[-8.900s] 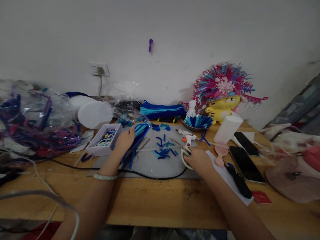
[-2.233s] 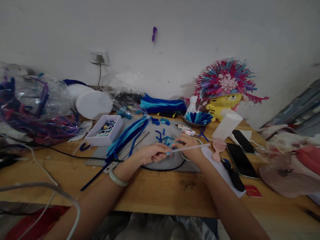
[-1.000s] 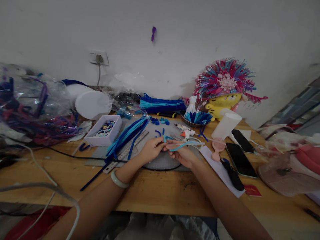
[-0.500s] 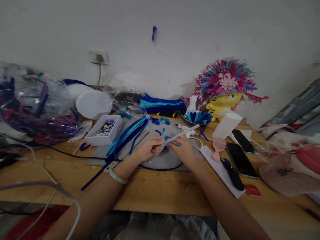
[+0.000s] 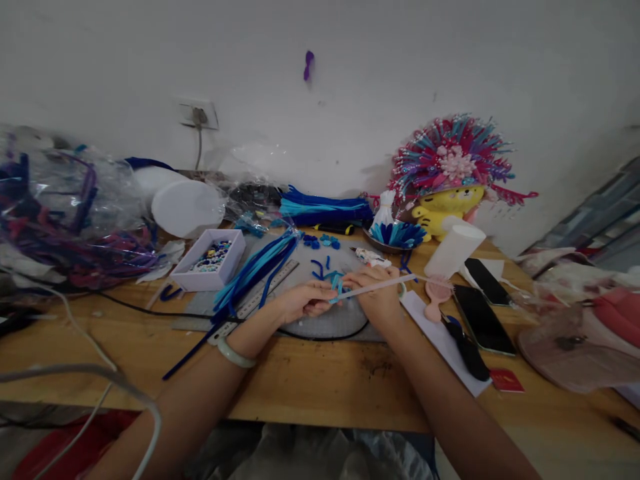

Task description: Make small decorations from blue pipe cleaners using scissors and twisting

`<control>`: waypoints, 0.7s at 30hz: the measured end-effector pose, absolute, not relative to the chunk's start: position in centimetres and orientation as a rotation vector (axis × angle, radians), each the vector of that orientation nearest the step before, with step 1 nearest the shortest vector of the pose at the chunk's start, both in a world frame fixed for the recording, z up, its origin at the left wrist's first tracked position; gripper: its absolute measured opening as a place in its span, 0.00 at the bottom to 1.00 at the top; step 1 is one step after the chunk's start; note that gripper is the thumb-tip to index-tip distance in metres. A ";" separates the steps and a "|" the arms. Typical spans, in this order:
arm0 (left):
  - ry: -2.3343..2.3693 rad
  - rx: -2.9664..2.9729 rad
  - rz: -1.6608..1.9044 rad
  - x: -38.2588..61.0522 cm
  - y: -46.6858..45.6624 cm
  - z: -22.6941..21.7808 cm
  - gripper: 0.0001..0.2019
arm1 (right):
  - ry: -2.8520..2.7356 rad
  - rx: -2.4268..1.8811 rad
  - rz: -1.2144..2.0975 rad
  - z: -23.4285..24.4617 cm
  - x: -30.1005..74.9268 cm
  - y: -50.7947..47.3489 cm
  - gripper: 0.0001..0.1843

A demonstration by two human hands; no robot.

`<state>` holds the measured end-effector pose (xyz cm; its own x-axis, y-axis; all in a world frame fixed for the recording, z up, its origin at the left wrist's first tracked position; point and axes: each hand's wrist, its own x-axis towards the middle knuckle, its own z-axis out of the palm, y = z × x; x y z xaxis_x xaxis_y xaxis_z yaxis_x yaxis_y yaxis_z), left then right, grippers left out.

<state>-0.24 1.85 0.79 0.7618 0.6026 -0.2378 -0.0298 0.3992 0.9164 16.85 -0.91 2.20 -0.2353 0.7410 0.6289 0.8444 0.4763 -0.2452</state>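
Both hands meet above the grey mat (image 5: 305, 325) in the middle of the table. My left hand (image 5: 307, 300) is closed in a pinch at the near end of a slim, pale translucent stick (image 5: 363, 289). Around that end bends a light-blue pipe cleaner (image 5: 336, 283), a fuzzy strip. My right hand (image 5: 377, 293) is closed, its fingertips at the pipe cleaner, with the stick crossing in front of its knuckles. Its exact grip is partly hidden. Just behind the hands lie short dark-blue pipe cleaner pieces (image 5: 317, 270) and a white hot glue gun (image 5: 373, 258).
Left are a bead box (image 5: 233, 263), long blue pipe cleaners (image 5: 257, 270) and a steel ruler (image 5: 245, 311). At right: a bowl of blue pieces (image 5: 395, 250), a pink brush (image 5: 438, 293), a phone (image 5: 484, 320) and scissors (image 5: 467, 350). A black cable (image 5: 320, 339) crosses the mat's front.
My right hand has turned over, fingers now at the pipe cleaner. The stick has tilted flatter, its far end moving right and down. The pipe cleaner now bends around the near end.
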 end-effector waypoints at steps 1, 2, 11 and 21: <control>0.618 1.130 0.435 -0.2 1.8 0.9 0.13 | -2.015 -1.304 -0.109 2.1 16.8 -0.9 0.08; 0.635 1.158 0.459 -0.1 1.6 1.0 0.13 | -1.989 -1.299 -0.008 2.0 16.6 -0.8 0.08; 0.902 1.474 0.961 1.2 1.2 0.8 0.13 | -1.335 -1.316 0.867 0.2 15.4 0.1 0.27; 1.138 1.771 1.245 0.9 1.2 0.6 0.09 | -1.297 -1.447 0.980 0.4 15.0 -0.6 0.46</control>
<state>0.88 1.22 0.58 0.1591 0.9220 0.3530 0.2693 -0.3845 0.8830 15.03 -0.59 0.44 0.1246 0.9920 0.0196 0.2514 -0.0124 -0.9678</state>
